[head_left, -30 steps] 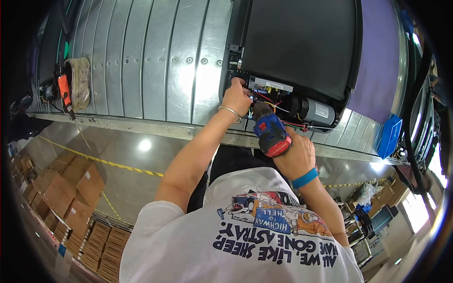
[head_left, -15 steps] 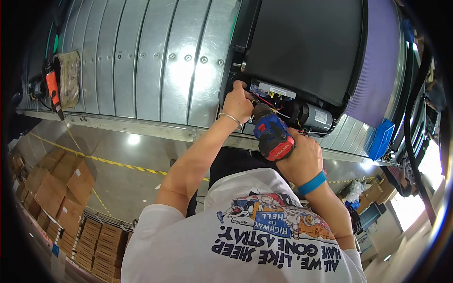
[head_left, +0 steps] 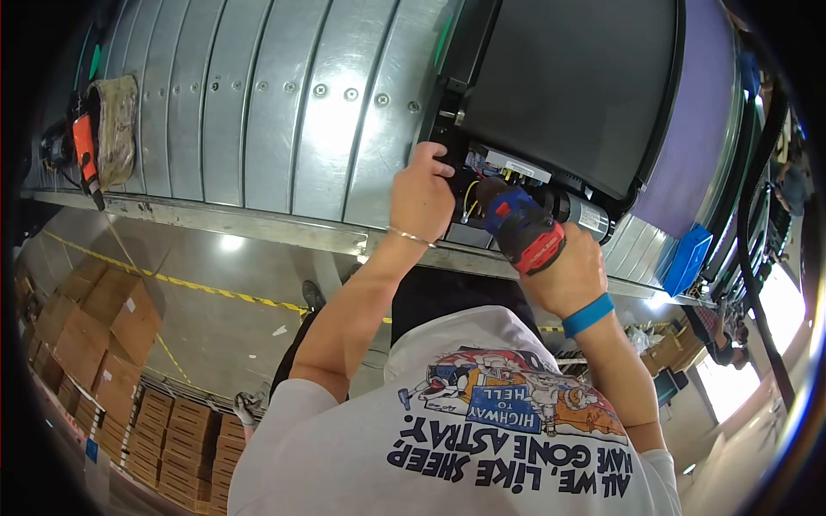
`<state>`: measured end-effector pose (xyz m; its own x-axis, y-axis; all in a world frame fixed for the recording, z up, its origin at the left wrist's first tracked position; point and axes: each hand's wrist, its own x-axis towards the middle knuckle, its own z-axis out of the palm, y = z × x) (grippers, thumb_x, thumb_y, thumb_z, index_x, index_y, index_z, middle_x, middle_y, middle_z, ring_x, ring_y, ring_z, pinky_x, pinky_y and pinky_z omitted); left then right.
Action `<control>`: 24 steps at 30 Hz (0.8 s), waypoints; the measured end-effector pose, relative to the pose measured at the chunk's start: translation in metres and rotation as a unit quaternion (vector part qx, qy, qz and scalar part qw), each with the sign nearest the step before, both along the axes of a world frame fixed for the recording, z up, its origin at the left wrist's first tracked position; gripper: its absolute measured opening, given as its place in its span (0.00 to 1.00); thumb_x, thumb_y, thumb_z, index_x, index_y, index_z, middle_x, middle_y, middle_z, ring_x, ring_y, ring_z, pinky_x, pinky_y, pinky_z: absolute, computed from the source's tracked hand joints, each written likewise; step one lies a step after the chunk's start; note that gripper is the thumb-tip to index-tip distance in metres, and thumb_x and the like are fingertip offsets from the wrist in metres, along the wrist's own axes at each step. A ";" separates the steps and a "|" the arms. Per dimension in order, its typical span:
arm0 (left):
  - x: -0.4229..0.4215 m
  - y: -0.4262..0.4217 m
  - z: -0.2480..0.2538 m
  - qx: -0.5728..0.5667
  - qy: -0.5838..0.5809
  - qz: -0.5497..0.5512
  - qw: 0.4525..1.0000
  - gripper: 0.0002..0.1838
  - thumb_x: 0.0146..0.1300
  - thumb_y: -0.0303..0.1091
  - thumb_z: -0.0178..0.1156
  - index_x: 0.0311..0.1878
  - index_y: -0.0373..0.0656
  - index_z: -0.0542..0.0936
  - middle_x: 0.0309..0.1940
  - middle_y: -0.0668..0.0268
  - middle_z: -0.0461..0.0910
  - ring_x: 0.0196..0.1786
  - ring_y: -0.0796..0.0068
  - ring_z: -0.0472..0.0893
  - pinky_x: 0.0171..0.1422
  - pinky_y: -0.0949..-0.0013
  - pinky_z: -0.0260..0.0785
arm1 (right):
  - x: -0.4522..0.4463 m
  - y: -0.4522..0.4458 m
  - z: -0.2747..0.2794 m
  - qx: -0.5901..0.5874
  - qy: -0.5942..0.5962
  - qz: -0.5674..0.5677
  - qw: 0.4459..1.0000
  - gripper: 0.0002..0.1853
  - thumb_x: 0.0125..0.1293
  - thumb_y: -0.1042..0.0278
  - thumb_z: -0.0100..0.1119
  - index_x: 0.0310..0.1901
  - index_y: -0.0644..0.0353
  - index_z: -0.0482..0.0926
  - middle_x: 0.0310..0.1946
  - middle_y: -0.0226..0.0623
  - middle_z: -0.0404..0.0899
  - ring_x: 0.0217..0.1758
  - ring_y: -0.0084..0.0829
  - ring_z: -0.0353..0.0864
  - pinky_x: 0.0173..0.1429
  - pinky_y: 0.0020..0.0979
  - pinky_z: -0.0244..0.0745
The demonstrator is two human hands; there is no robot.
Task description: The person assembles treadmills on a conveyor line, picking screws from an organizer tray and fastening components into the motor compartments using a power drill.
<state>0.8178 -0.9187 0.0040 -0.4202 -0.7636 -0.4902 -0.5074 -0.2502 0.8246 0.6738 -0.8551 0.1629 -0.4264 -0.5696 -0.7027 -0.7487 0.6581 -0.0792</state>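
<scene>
R hand [head_left: 568, 275] grip shut round drill [head_left: 523, 228], nose nr yellow wire [head_left: 468, 198]. L hand [head_left: 423, 196] at black machine [head_left: 576, 86], fingers bent; can't tell if grip's got a pc.

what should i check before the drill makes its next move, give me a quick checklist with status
1. Drill gripped in the right hand: ok
2. Left hand at the edge of the black machine, off the drill's nose: ok
3. Drill tip seated on its target: cannot tell, the tip is hidden
4. Loose wires well away from the drill: not ok, a yellow wire loops close beside its nose
5. Orange tool well away from both hands: ok
</scene>
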 end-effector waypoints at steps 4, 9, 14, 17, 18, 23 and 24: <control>0.027 0.000 0.003 0.028 0.020 0.098 0.995 0.18 0.57 0.14 0.41 0.48 0.35 0.74 0.33 0.60 0.82 0.36 0.77 0.80 0.41 0.75 0.71 | -0.012 0.006 -0.015 -0.021 -0.014 0.056 0.998 0.13 0.48 0.61 0.65 0.30 0.63 0.81 0.28 0.53 0.81 0.35 0.53 0.81 0.44 0.44 0.77; 0.046 0.021 -0.005 0.020 0.039 0.163 0.986 0.17 0.56 0.15 0.41 0.45 0.36 0.76 0.30 0.61 0.82 0.32 0.76 0.79 0.39 0.75 0.70 | -0.016 0.009 -0.026 -0.012 -0.026 0.066 0.997 0.12 0.48 0.63 0.64 0.32 0.62 0.81 0.28 0.52 0.81 0.36 0.54 0.81 0.44 0.44 0.77; 0.047 0.041 0.009 -0.074 0.044 0.104 0.991 0.16 0.56 0.17 0.44 0.44 0.38 0.78 0.29 0.57 0.82 0.32 0.67 0.81 0.39 0.70 0.72 | -0.025 0.047 -0.008 -0.102 -0.067 0.048 0.991 0.13 0.46 0.65 0.65 0.34 0.60 0.81 0.30 0.51 0.81 0.37 0.53 0.81 0.43 0.44 0.76; 0.028 0.059 0.021 -0.159 0.059 -0.103 0.980 0.18 0.58 0.21 0.48 0.50 0.43 0.78 0.29 0.58 0.81 0.30 0.67 0.82 0.35 0.67 0.73 | -0.049 0.120 -0.004 -0.284 -0.111 0.026 0.952 0.12 0.45 0.70 0.62 0.35 0.59 0.81 0.29 0.49 0.80 0.35 0.49 0.79 0.41 0.43 0.75; 0.015 0.066 0.023 -0.164 0.034 -0.177 0.970 0.18 0.59 0.22 0.49 0.51 0.45 0.78 0.29 0.57 0.81 0.31 0.64 0.82 0.35 0.65 0.73 | -0.052 0.132 0.006 -0.336 -0.105 0.037 0.935 0.12 0.45 0.71 0.61 0.34 0.60 0.80 0.29 0.49 0.79 0.34 0.49 0.78 0.40 0.42 0.75; -0.034 0.094 0.005 -0.248 -0.172 -0.435 0.848 0.20 0.59 0.29 0.53 0.56 0.54 0.73 0.27 0.55 0.82 0.33 0.54 0.83 0.34 0.54 0.74 | -0.071 0.217 0.031 -0.370 -0.092 -0.373 0.846 0.12 0.43 0.77 0.61 0.34 0.63 0.77 0.25 0.29 0.76 0.26 0.22 0.74 0.30 0.24 0.69; -0.035 0.099 0.006 -0.264 -0.183 -0.448 0.834 0.20 0.59 0.29 0.53 0.56 0.54 0.73 0.26 0.55 0.82 0.31 0.54 0.83 0.33 0.54 0.73 | -0.076 0.240 0.028 -0.385 -0.101 -0.400 0.826 0.14 0.43 0.78 0.61 0.36 0.63 0.78 0.28 0.30 0.77 0.27 0.23 0.75 0.31 0.25 0.70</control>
<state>0.7830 -0.8194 0.0099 -0.8342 -0.3739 -0.4053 -0.5378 0.7141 0.4482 0.5975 -0.6149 0.1913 -0.8006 -0.4738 -0.3669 -0.0188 0.6318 -0.7749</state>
